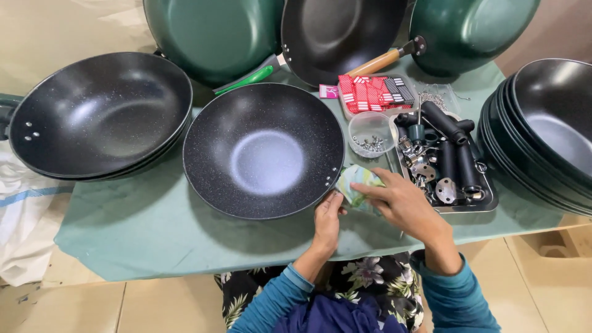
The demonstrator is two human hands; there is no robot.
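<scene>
Black wok (264, 150) on the bench (154, 228): both hands (left (327, 216), right (401, 200)) pinch a cloth (356, 185) at its rim, wiping; next, press along the edge

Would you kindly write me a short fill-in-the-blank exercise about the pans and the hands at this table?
1. Both hands, left hand and right hand, meet at the rim of the black wok on a small folded ____ .
2. The table is covered in a pale ____ cloth.
3. The metal tray of black handles lies to the wok's ____ .
4. The small clear cup holds ____ .

Missing words: cloth; green; right; screws
</scene>
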